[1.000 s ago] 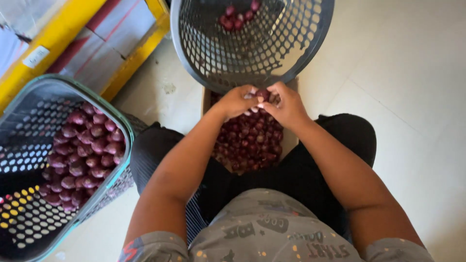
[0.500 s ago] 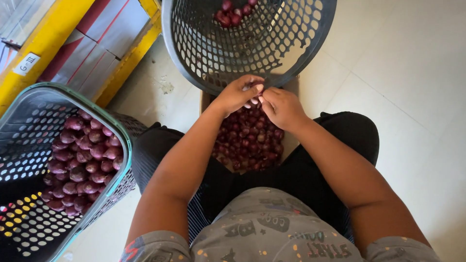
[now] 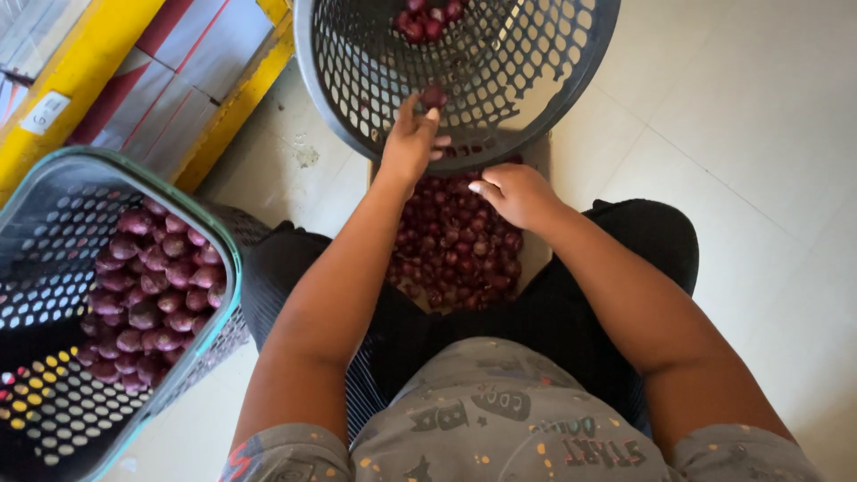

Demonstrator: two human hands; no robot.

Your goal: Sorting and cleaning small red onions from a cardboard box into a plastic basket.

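Found one small red onion (image 3: pixel 435 95) at the fingertips of the left hand (image 3: pixel 411 143), just inside the near wall of the round dark mesh basket (image 3: pixel 357 80). Saw these fingers loosely spread; could not tell whether still pinching the onion or already free of it. Noted the right hand (image 3: pixel 513 192) curled low over the pile of onions (image 3: pixel 455 250) in the cardboard box (image 3: pixel 536 259) between the knees; could not tell about any onion inside. Judged a loose hold so near the tilted rim risky: easy to drop the onion back onto the pile, or out onto the floor. Noted also a green-rimmed basket (image 3: pixel 228 259) of onions, well apart at the left.
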